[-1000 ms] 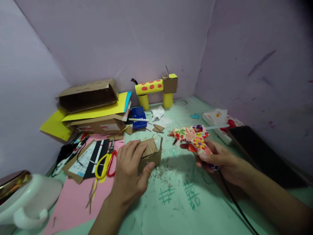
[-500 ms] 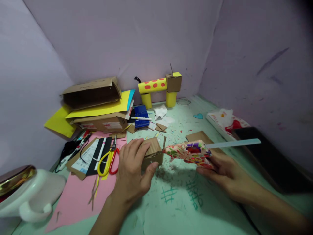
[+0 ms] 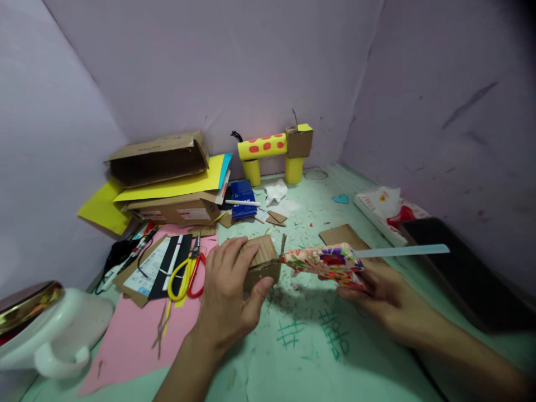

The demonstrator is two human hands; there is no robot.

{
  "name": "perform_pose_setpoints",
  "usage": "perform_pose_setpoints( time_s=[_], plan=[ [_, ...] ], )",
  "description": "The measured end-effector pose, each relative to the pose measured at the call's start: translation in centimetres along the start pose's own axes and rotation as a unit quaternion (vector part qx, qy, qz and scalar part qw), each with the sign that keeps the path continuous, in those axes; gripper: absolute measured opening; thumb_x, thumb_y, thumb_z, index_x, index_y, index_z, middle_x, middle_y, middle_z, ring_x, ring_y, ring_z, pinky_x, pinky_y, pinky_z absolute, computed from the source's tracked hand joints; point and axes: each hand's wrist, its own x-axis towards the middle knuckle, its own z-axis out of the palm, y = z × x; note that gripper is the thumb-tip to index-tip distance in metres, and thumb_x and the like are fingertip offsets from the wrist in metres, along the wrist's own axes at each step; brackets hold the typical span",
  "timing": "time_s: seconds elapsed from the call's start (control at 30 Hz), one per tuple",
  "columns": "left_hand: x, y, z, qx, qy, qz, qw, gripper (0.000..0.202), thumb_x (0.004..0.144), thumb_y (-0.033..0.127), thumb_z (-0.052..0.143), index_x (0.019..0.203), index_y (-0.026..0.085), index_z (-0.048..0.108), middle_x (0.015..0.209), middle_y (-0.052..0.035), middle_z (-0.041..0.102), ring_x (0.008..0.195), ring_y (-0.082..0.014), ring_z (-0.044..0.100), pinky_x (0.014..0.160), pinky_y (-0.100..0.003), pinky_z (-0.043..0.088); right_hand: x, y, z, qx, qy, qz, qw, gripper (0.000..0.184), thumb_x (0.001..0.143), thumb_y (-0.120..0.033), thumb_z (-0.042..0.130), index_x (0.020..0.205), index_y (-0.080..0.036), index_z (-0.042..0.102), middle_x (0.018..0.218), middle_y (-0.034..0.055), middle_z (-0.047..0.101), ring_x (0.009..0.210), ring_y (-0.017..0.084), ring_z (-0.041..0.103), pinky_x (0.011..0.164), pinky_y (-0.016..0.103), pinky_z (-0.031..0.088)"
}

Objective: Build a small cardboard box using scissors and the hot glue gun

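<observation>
Left hand (image 3: 228, 293) clasps the small cardboard box (image 3: 263, 258); right hand (image 3: 377, 290) closes its grip round the floral glue gun (image 3: 324, 261) (nozzle at the box).

- The small box (image 3: 263, 259) was raw brown corrugated cardboard, matt, its cut edges ragged.
- The glue gun (image 3: 324, 261) wore a floral-printed covering, faintly shiny; the glue stick (image 3: 402, 250) at its rear looked pale, translucent plastic.
- The desk (image 3: 301, 357) showed a matt mint-green surface, scuffed, scribbled and strewn with cardboard crumbs.
- A pink sheet (image 3: 125, 340) and a yellow sheet (image 3: 176, 184) were smooth, matt paper.
- The scissors (image 3: 189, 262) had shiny yellow and red plastic handles and dark metal blades.
- The stacked boxes (image 3: 159, 159) were plain, dull cardboard.
- A white pot (image 3: 54, 335) gleamed, smooth and glossy, beneath a brassy, shiny band.
</observation>
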Motion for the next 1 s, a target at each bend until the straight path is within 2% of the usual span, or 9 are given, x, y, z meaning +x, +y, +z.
perform_pose_setpoints(
  time_s=[0.17, 0.33, 0.63, 0.8, 0.9, 1.0],
  plan=[
    [0.1, 0.0, 0.0, -0.001, -0.001, -0.001, 1.000, 0.041, 0.088, 0.033, 0.053, 0.124, 0.013, 0.050, 0.128, -0.0166, 0.053, 0.118, -0.0312, 0.047, 0.099, -0.051, 0.036, 0.2, -0.1, 0.2, 0.036, 0.001, 0.001, 0.999, 0.017, 0.078, -0.031, 0.061, 0.092, -0.023, 0.067, 0.083, 0.0066, 0.072, 0.077, 0.028, 0.068, 0.075, 0.041, 0.056],
    [0.1, 0.1, 0.0, 0.003, -0.001, -0.002, 1.000, 0.042, 0.088, 0.033, 0.054, 0.125, 0.013, 0.050, 0.128, -0.0164, 0.053, 0.119, -0.0313, 0.046, 0.099, -0.051, 0.036, 0.1, 0.3, 0.1, 0.005, 0.010, 0.006, 1.000, 0.014, 0.078, -0.031, 0.061, 0.086, -0.022, 0.067, 0.077, 0.0051, 0.069, 0.073, 0.027, 0.066, 0.072, 0.041, 0.055],
    [0.0, 0.1, 0.0, 0.001, -0.001, -0.002, 1.000, 0.043, 0.088, 0.033, 0.053, 0.125, 0.012, 0.050, 0.128, -0.0168, 0.052, 0.119, -0.0314, 0.046, 0.100, -0.051, 0.036, -0.1, 1.0, 0.3, 0.006, 0.016, 0.020, 1.000, 0.022, 0.077, -0.035, 0.062, 0.093, -0.021, 0.067, 0.080, 0.0072, 0.070, 0.080, 0.029, 0.067, 0.076, 0.043, 0.055],
    [0.0, 0.1, -0.1, 0.004, 0.000, -0.001, 1.000, 0.042, 0.088, 0.033, 0.053, 0.126, 0.014, 0.048, 0.128, -0.0163, 0.053, 0.119, -0.0312, 0.046, 0.099, -0.052, 0.036, -0.1, 1.1, 0.4, 0.031, 0.006, 0.019, 0.999, 0.022, 0.077, -0.034, 0.062, 0.095, -0.021, 0.065, 0.090, 0.0085, 0.072, 0.083, 0.029, 0.067, 0.081, 0.044, 0.054],
    [0.0, 0.1, -0.1, 0.003, -0.002, -0.003, 1.000, 0.042, 0.088, 0.032, 0.053, 0.126, 0.014, 0.048, 0.128, -0.0164, 0.052, 0.118, -0.0312, 0.046, 0.099, -0.052, 0.037, 0.0, 0.7, 0.4, 0.024, 0.002, 0.020, 1.000, 0.021, 0.077, -0.034, 0.062, 0.093, -0.022, 0.066, 0.083, 0.0066, 0.071, 0.081, 0.028, 0.066, 0.080, 0.043, 0.054],
    [0.1, 0.1, -0.1, 0.000, -0.002, -0.001, 1.000, 0.042, 0.088, 0.032, 0.053, 0.126, 0.013, 0.048, 0.128, -0.0167, 0.053, 0.118, -0.0312, 0.047, 0.098, -0.052, 0.037, 0.2, -0.2, 0.2, 0.008, 0.001, 0.047, 0.999, 0.015, 0.072, -0.036, 0.067, 0.079, -0.022, 0.066, 0.071, 0.0041, 0.067, 0.073, 0.028, 0.064, 0.073, 0.040, 0.054]
  ],
)
